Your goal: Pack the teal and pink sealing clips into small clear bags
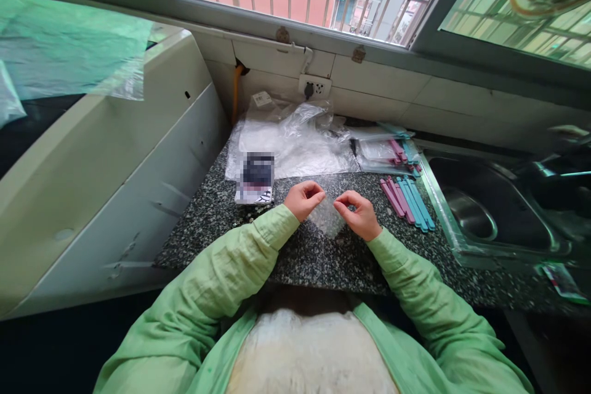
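Observation:
Between my hands hangs a small clear plastic bag (pixel 327 217), thin and see-through against the speckled counter. My left hand (pixel 303 199) pinches it near its upper left edge, thumb against fingers. On the other side my right hand (pixel 357 213) pinches the upper right edge in the same way. Right of my right hand lie several pink sealing clips (pixel 396 199) and several blue sealing clips (pixel 416 203), side by side. Behind them, filled clear packets (pixel 381 152) hold more pink and blue strips.
A heap of clear plastic bags (pixel 295 141) covers the back of the counter (pixel 318 265). A blurred-out card or device (pixel 255 178) lies left of my hands. The metal sink (pixel 489 197) is at right, a white appliance (pixel 152 154) at left. A wall socket (pixel 315 87) sits behind.

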`<state>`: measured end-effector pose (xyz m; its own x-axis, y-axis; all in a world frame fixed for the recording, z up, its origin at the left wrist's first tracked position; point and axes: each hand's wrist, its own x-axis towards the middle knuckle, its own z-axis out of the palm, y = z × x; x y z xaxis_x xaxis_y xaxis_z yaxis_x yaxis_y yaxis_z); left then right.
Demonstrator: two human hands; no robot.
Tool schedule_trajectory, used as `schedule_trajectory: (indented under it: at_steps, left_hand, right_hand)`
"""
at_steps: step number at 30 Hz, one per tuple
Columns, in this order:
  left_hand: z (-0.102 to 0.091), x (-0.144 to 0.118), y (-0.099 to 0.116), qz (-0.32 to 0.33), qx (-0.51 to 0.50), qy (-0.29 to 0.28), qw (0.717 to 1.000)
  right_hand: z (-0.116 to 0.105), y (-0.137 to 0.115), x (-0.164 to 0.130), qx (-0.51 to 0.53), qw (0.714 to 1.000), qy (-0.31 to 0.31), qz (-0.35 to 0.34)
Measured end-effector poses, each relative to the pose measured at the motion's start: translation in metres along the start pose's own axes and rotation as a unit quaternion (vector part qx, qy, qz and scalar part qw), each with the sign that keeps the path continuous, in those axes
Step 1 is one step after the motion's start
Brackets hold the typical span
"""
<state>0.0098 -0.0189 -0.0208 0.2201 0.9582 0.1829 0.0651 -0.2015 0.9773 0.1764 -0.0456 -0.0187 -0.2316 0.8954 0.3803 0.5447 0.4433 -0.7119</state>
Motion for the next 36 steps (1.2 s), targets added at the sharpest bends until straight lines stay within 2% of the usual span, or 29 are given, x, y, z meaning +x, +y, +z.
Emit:
schedule_trajectory:
  at_steps: [12,20,31,36]
  left_hand:
    - [-0.0015,0.0010,0.0053,-0.013,-0.032,0.041,0.999]
    - [-0.0005,-0.0008,0.0094,-0.009,-0.020,0.048,0.999]
    - [-0.0003,-0.0008,0.0040,0.009,0.004,0.045,0.999]
    - [-0.0019,0.0008,0.0042,0.006,-0.005,0.064,0.998]
  right_hand:
    - [-0.0018,-0.0035,0.0005,-0.016,1.000,0.006,-0.004]
    - [-0.0011,-0.0024,0.0006,-0.012,1.000,0.010,0.012]
    - [0.0001,0.0026,0.0004,-0.003,1.000,0.001,0.026]
    - [-0.0018,0.0028,-0.0005,-0.003,1.000,-0.006,0.023]
